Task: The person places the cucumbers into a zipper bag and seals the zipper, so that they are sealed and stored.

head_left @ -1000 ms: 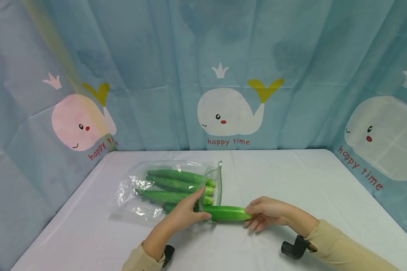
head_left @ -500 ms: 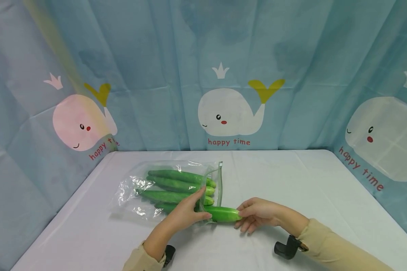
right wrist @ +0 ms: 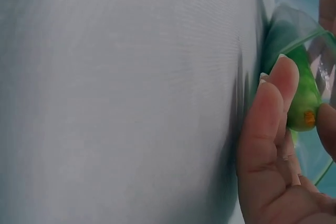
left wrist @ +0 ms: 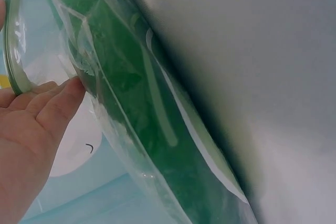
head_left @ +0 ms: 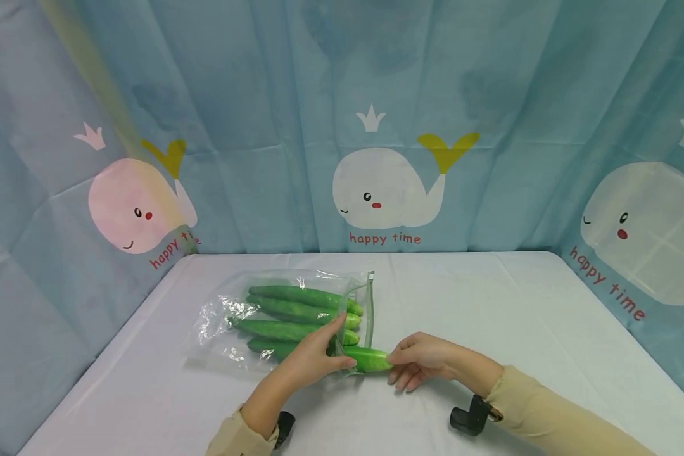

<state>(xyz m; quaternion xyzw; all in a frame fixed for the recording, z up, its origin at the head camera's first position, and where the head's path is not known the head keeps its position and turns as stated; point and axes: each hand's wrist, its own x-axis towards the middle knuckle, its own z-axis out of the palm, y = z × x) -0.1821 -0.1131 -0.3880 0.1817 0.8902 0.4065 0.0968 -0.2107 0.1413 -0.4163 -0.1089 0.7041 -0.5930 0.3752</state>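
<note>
A clear zip bag (head_left: 216, 320) lies on the white table, its mouth to the right. My left hand (head_left: 312, 362) holds the near side of that mouth; in the left wrist view its fingers (left wrist: 58, 106) are against the film by the green zip strip (left wrist: 9, 51). My right hand (head_left: 424, 360) pinches the pale end of a cucumber (head_left: 372, 359) between thumb and fingers. Most of this cucumber is inside the bag, partly hidden by my left hand. The right wrist view shows its orange-brown tip (right wrist: 310, 117) between my fingertips.
Several other cucumbers (head_left: 299, 294) lie side by side in the bag, pale ends toward the mouth. White cloth covers the table (head_left: 490, 297). A blue curtain (head_left: 262, 126) with whale prints stands behind and at both sides.
My right hand has moved left, sliding the cucumber further into the bag, so less of it sticks out. My left hand and the bag have stayed in place.
</note>
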